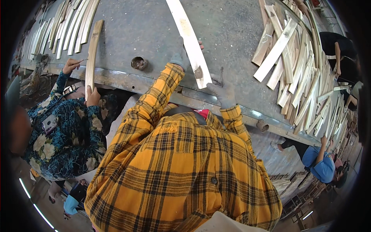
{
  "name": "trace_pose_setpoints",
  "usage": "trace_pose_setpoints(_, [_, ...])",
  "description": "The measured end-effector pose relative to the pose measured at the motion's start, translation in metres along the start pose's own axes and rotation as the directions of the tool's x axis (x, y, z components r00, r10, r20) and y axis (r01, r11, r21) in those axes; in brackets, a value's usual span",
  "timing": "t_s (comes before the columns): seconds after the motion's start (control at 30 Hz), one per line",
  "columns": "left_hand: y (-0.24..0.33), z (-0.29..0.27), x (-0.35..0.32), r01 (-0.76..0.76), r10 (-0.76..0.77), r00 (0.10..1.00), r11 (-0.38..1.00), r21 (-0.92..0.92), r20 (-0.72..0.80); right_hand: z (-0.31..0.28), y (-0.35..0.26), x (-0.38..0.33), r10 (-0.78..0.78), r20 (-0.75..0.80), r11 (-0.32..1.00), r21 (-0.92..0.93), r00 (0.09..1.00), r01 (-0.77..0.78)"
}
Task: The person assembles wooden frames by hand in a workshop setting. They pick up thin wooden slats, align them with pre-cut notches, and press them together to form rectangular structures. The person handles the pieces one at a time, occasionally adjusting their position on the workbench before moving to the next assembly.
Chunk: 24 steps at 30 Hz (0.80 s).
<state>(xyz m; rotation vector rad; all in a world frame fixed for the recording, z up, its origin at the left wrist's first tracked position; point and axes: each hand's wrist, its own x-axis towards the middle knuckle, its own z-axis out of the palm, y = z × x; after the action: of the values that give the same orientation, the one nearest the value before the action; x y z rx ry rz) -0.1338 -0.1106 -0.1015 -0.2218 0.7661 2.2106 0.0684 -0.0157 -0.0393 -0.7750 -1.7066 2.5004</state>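
Note:
A long pale wooden slat [187, 33] lies at a slant, its near end by the table's front edge. My left hand [181, 55], in a grey glove, is closed around the slat; bare fingertips show past its right side. A grey-brown patch [198, 72] marks the slat near its end; I cannot tell if it is a knot or filler. At that end, my gloved right hand [223, 92] closes on the slat's right edge. A thin dark shape, perhaps a finger, points up from this hand. A round dark tin [138, 63] stands left of my left hand.
The grey metal table [127, 23] bears a heap of slats [284, 48] at right and a row of slats [77, 23] at left. A co-worker in a floral top [65, 131] holds a slat [93, 54] and a thin tool at left. Other people stand at far right.

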Motion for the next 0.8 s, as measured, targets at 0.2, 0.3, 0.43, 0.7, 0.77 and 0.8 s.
trace_pose_setpoints(0.2, [0.009, 0.025, 0.006, -0.068, 0.058, 0.994, 0.992, 0.106, 0.098, -0.004, -0.004, -0.013, -0.597, 0.096, 0.276, -0.907, 0.796, 0.317])
trace_pose_setpoints(0.3, [0.011, 0.035, 0.005, -0.068, 0.063, 0.997, 0.985, 0.159, 0.034, -0.007, 0.005, -0.010, -0.633, -0.003, 0.498, -0.767, 0.774, 0.405])
trace_pose_setpoints(0.43, [0.002, 0.062, -0.001, -0.207, 0.234, 0.970, 0.939, 0.274, -0.070, 0.010, -0.006, -0.011, -0.542, -0.140, 0.652, -0.692, 0.829, 0.309])
trace_pose_setpoints(0.7, [-0.007, 0.059, 0.002, -0.161, 0.196, 0.974, 0.951, 0.263, -0.116, -0.016, -0.012, -0.008, -0.152, -0.161, 0.884, -0.464, 0.975, 0.061])
trace_pose_setpoints(0.77, [-0.010, 0.059, -0.002, -0.133, 0.170, 0.981, 0.942, 0.308, -0.094, -0.019, -0.017, -0.013, -0.072, -0.168, 0.919, -0.393, 0.983, 0.000])
trace_pose_setpoints(0.8, [-0.013, 0.060, -0.003, -0.092, 0.127, 0.988, 0.941, 0.326, -0.088, -0.020, -0.017, -0.014, -0.028, -0.178, 0.938, -0.345, 0.984, -0.035])
